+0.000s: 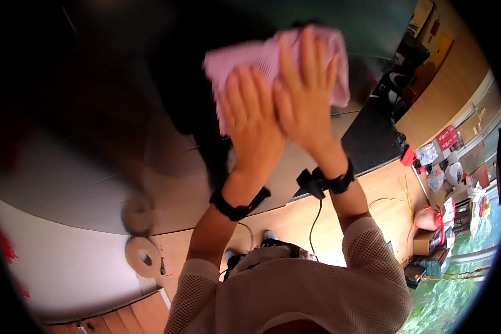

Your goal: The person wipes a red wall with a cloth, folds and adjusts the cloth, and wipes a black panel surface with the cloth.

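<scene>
A pink cloth lies flat against a large dark, glossy surface that shows reflections. My left hand rests on the cloth's lower left part, its fingers stretched out. Beside it, touching it, my right hand presses on the middle and right of the cloth with its fingers spread. Each wrist wears a black band, and a cable hangs from the right one.
A round beige object with a hole is at the lower left, near a white surface. Bags, boxes and a red-pink bag are along the window side at right. Cables run across the wooden floor.
</scene>
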